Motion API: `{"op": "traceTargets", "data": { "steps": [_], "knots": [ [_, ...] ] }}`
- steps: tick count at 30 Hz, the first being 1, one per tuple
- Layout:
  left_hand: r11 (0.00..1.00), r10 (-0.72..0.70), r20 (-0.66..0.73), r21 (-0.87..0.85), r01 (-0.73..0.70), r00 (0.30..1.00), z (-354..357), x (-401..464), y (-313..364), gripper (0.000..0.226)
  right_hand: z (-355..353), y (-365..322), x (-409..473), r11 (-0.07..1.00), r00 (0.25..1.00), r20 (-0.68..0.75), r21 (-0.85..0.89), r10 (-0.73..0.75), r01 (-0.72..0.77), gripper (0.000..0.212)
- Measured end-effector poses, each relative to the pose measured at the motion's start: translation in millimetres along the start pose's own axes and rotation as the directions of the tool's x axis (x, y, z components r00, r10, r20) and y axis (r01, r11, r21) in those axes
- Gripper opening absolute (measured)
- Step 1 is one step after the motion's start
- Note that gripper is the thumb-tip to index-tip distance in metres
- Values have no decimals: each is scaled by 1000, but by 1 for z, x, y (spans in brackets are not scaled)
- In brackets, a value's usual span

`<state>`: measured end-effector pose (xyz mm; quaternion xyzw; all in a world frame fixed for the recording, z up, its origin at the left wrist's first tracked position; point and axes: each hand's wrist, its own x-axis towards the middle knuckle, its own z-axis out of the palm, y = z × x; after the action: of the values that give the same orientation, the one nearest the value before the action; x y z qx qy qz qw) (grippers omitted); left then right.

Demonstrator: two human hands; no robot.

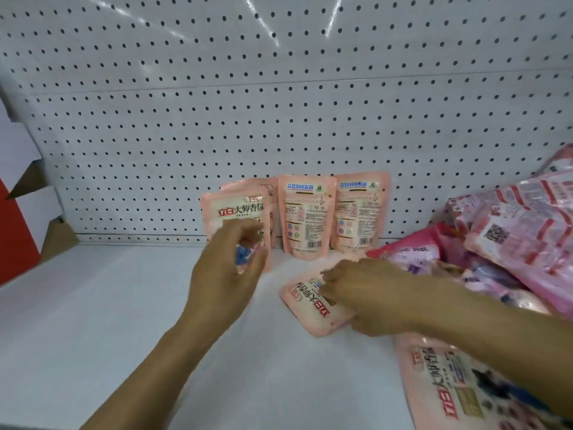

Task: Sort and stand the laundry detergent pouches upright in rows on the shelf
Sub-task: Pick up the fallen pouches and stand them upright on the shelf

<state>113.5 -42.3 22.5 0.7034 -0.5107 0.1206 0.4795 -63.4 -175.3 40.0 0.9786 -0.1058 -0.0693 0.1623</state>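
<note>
White pegboard back panel (279, 119) fills the upper frame, rows of small dark holes, a horizontal seam running across it about a third of the way down. Bright streaks of light reflection (266, 29) near the top centre and top right. At far left, a cardboard carton (18, 218): red outer face, white flaps (18, 144) folded open above it, brown raw inner side showing on two flaps. Carton sits at the left end, touching or just beside the back panel; exact contact unclear. Contents of carton not visible. Lower edge of the panel has a narrow lip (139, 238) with a tighter row of holes.
</note>
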Motion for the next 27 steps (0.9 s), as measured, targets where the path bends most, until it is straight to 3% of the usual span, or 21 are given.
{"op": "traceTargets", "data": {
  "steps": [1,3,5,6,9,10,12,14,16,17,19,22,24,27],
  "knots": [
    [999,23,203,26,-29,979,5,-3,5,31,12,-9,2,993,998,-2,-101,-58,57,33],
    [995,10,516,84,-62,857,14,-7,8,34,26,-17,7,963,990,22,-231,-137,138,23],
    [994,-66,646,109,-6,761,19,-9,5,40,29,-18,8,951,989,-30,-280,-146,132,18],
    [994,-96,657,109,32,748,19,-11,3,42,28,-16,7,964,990,-86,-250,-110,86,17],
    [985,-140,624,7,174,769,8,-16,1,46,18,-2,2,993,955,-271,25,119,-116,16],
    [970,-147,619,-62,234,772,3,-16,4,47,13,4,-1,975,905,-381,181,188,-126,17],
    [937,-112,567,-212,276,816,-1,-13,12,36,0,9,-11,863,763,-564,504,315,16,23],
    [910,-99,389,-338,242,916,-1,-5,21,14,-9,6,-19,682,713,-555,716,428,148,18],
    [903,-117,230,-381,200,966,-3,4,30,14,-12,4,-24,533,745,-459,830,484,165,11],
    [912,-127,178,-365,185,976,-6,9,32,15,-13,6,-27,525,741,-442,839,506,142,10],
    [956,-152,87,-240,169,985,-14,21,30,15,-15,17,-40,598,717,-419,802,557,5,28],
    [985,-159,-27,66,161,987,-27,37,21,7,-15,34,-68,709,707,-276,555,651,-436,50],
    [942,-153,1,302,146,988,-32,45,16,7,-5,40,-79,707,707,-146,336,692,-623,50],
    [856,-189,77,501,126,979,-31,55,3,11,13,39,-79,690,697,-10,151,717,-707,41]
  ]
}}
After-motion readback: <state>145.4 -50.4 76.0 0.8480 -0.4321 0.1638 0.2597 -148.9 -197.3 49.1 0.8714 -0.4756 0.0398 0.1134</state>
